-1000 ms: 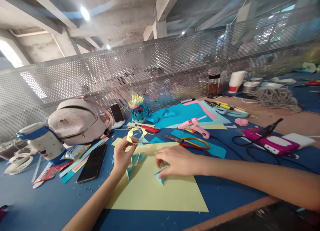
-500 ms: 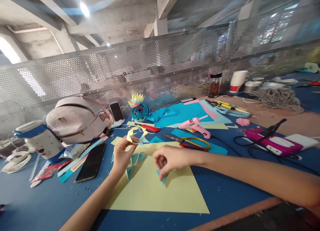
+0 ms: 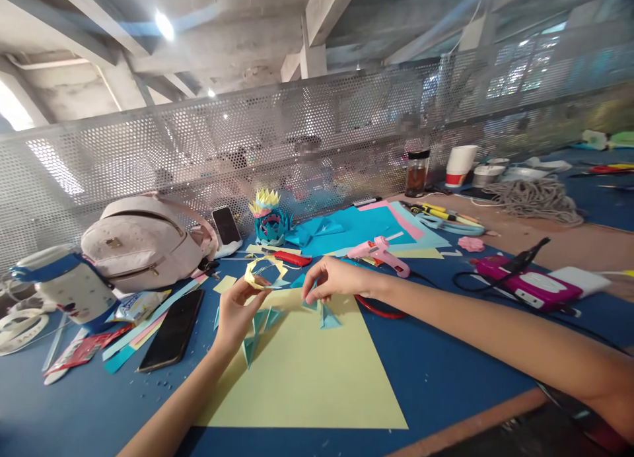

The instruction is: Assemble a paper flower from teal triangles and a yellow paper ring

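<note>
Taking the yellow sheet as my landmark and going left to right: a black phone lies off its left edge. My left hand, over the sheet's near-left corner, pinches a yellow paper ring with teal folded points hanging under it. My right hand has lifted from the sheet's middle to its far edge, fingertips now pinching a teal folded piece, carried toward the ring. The pink glue gun lies beyond.

Layout on the work table

A paper sheet lay nearest the person, folded pieces on its far edge. Left of it lay a phone, behind that a backpack. A glue gun sat behind the sheet, to its right
</note>
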The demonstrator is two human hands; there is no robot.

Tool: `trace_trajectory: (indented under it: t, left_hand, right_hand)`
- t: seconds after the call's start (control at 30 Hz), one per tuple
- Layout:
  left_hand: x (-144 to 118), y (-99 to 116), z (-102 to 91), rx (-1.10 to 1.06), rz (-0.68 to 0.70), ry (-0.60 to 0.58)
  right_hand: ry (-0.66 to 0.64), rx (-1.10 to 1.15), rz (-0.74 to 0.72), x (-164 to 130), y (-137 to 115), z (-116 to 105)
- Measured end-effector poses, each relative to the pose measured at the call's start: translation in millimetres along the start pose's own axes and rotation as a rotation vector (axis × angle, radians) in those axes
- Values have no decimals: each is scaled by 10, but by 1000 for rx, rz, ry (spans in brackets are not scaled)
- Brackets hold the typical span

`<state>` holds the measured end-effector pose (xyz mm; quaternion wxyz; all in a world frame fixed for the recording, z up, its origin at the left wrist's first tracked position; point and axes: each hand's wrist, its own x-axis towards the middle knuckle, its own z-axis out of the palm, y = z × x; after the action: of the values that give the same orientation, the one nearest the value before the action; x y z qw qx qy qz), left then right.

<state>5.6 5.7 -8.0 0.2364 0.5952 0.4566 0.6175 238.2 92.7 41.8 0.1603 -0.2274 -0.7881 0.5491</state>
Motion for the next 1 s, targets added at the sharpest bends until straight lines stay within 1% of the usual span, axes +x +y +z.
trace_trajectory:
  t: [0.13, 0.2, 0.27, 0.33, 0.47, 0.57, 0.7, 0.77, 0.87, 1.0]
  left_hand:
    - [1, 15, 5, 8, 4, 1]
    - [3, 25, 4, 12, 2, -10]
    - [4, 38, 4, 15, -6, -39]
    - [1, 53, 6, 18, -13, -91]
    - [-15, 80, 20, 33, -16, -196]
    - [-26, 101, 28, 59, -13, -244]
    - [-33, 148, 38, 69, -22, -292]
    - [-37, 175, 47, 61, -48, -316]
    - [-44, 199, 60, 43, -87, -339]
    - [-42, 192, 74, 2, -113, -343]
  right_hand:
    - [21, 91, 62, 38, 77, -33]
    - [49, 75, 49, 49, 75, -61]
    - [97, 22, -16, 52, 28, -93]
    - [161, -33, -106, 46, -53, -113]
    - [290, -140, -279, 7, -210, -73]
    - [334, -311, -423, -24, -252, 6]
    - [299, -641, -554, -30, -207, 95]
    - [291, -819, -578, -23, -176, 122]
    - [315, -1035, -562, -21, -153, 137]
    - [265, -1172, -599, -32, -165, 108]
